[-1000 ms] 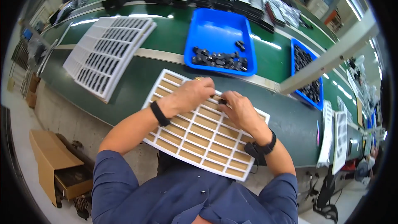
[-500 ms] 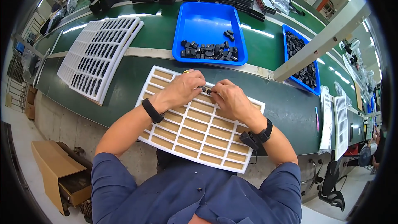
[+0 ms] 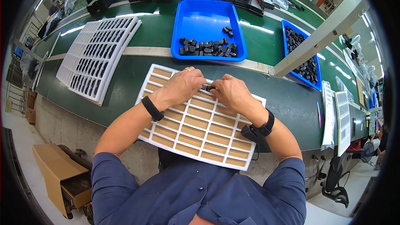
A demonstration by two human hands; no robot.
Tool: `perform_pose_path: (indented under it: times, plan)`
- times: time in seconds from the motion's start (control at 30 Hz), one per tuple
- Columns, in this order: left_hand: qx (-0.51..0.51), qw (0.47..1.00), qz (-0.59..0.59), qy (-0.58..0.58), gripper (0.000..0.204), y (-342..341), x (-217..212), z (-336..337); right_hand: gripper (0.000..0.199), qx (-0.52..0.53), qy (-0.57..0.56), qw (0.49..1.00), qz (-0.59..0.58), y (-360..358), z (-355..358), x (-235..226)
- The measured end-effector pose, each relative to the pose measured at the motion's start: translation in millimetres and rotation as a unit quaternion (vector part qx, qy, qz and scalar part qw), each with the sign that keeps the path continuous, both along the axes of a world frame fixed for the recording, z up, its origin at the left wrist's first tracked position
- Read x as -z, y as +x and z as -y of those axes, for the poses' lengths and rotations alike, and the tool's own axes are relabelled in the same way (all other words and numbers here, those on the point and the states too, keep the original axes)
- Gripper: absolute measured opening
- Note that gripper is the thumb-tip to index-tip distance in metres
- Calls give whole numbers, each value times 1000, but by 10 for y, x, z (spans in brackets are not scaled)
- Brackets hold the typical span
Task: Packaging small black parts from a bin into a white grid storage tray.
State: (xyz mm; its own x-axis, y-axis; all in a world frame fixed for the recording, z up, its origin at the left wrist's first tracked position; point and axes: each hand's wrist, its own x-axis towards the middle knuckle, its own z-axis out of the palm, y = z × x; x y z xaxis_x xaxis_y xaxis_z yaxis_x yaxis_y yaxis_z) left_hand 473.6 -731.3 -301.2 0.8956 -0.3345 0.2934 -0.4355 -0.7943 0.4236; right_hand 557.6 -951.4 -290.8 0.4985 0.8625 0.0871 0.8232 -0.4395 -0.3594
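The person wears a dark blue short-sleeved shirt [image 3: 200,191] with small dark buttons down its front, the sleeves ending above the elbows. A slim black band [image 3: 152,108] circles the left wrist, and a gold ring [image 3: 187,69] shows on the left hand [image 3: 183,85] at its 12 o'clock edge. The right wrist carries a bulkier black strap [image 3: 259,130] with a boxy black clasp and a thin dark cord hanging from it.

factory assembly line, long green workbench [image 3: 137,75], blue bins [image 3: 208,21] of black parts, white grid trays [image 3: 96,54]
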Motion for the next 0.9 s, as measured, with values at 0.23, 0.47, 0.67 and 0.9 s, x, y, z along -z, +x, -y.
perform_pose_path:
  times: [0.23, 0.47, 0.67, 0.9]
  plan:
    - [59, 996, 44, 52, 8, -21, -31, 19, 21, 36, 8, 999, -3, 1, -62, -8]
    - [30, 1000, 2, 8, 5, 31, -12, -8, 19, 35, 27, 998, -39, 58, -12, -75]
    - [12, 999, -10, -41, 13, 71, 10, -13, 19, 17, 51, 997, -58, 111, 17, -69]
    - [12, 999, -21, 25, 7, 38, -82, 6, 17, 17, 42, 997, -61, 138, -11, -220]
